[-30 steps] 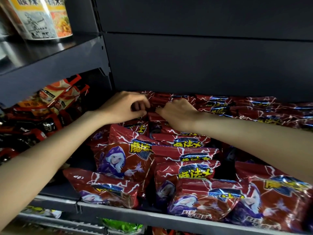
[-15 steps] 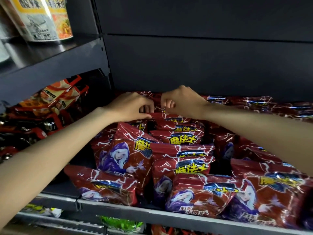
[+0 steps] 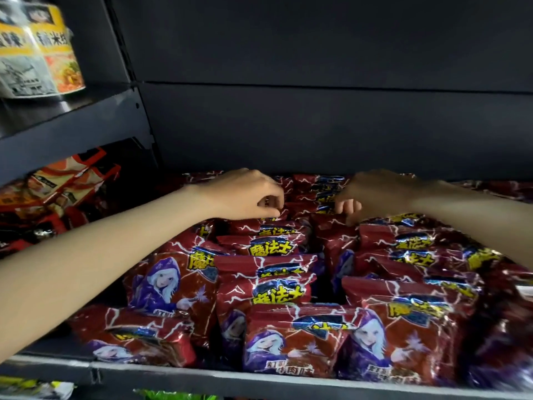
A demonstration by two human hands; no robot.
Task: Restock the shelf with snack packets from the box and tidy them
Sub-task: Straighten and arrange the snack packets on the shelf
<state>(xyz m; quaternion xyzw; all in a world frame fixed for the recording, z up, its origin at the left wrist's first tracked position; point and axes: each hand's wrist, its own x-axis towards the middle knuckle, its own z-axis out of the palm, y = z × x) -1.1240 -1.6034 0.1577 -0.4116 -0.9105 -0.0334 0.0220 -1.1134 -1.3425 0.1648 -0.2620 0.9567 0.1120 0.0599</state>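
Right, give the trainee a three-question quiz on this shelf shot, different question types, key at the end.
1. True or false: both hands are at the back rows of the red snack packets.
2. Multiple choice: what stands on the upper shelf at far left? A) bottles B) noodle cups C) cans
3. Fill in: the packet at the front left of the shelf lies ____ rather than standing upright.

Key:
1. True: the left hand and right hand both reach to the rear packets, fingers curled at their top edges.
2. B: noodle cups.
3. flat
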